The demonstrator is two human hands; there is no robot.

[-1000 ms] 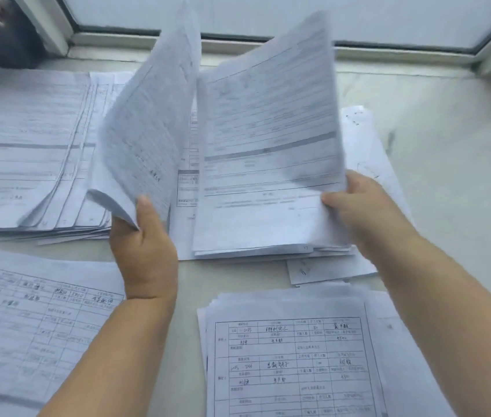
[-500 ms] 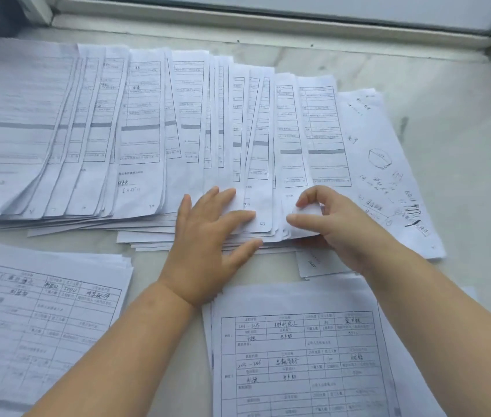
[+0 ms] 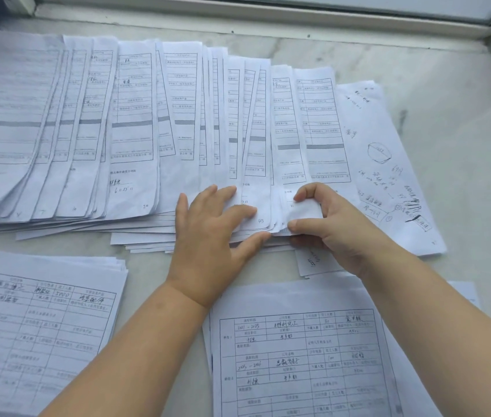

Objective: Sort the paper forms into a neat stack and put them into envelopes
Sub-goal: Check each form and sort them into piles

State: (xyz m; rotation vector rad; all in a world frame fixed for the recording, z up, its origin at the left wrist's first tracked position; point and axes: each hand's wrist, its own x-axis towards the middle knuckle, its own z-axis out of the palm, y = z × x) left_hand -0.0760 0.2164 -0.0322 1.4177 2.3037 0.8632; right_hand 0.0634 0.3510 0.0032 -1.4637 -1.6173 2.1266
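Observation:
Several printed paper forms lie fanned out in an overlapping row across the marble sill. My left hand presses flat on the lower edges of the sheets near the middle of the fan, fingers spread. My right hand pinches the curled bottom corner of the forms at the right end of the fan, between thumb and fingers. A sheet with handwritten notes and a drawn circle lies under the fan's right end. No envelope is in view.
A stack of table forms sits at the near left, another stack at the near right under my right forearm. A window frame runs along the back. Bare marble shows at the right.
One second ago both hands held sheets lifted in the air. The sheets now lie in the fan; my left hand presses on them and my right hand has curled a corner up.

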